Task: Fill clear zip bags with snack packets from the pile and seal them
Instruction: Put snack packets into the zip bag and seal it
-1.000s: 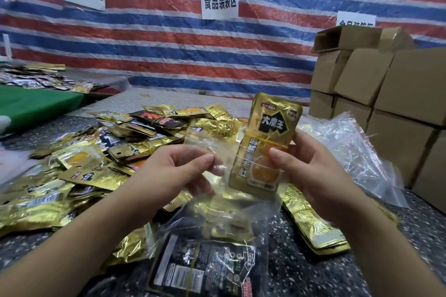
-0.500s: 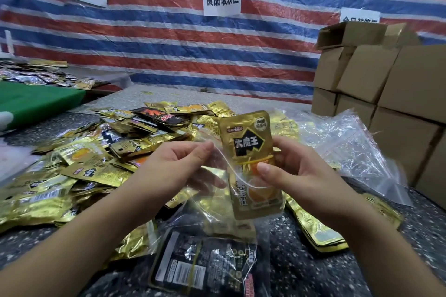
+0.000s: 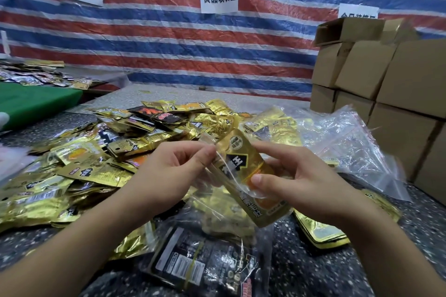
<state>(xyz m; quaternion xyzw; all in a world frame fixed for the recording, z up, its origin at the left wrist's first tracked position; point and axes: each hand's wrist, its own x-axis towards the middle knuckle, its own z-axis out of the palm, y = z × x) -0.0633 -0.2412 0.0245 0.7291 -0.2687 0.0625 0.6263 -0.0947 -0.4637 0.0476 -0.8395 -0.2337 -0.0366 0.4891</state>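
- The right hand (image 3: 296, 183) pinches a gold packet (image 3: 251, 176).
- The left hand (image 3: 173, 171) pinches the bag (image 3: 217, 202) mouth open.
- The packet tilts, low end already in the bag, pointing down toward the person.
- The pile (image 3: 101, 152) lies left; spare bags (image 3: 357, 149) lie right.

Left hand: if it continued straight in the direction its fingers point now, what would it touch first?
The left hand points right, pinching the clear zip bag rim. It would probably first meet the gold snack packet the right hand holds, though depth is uncertain.
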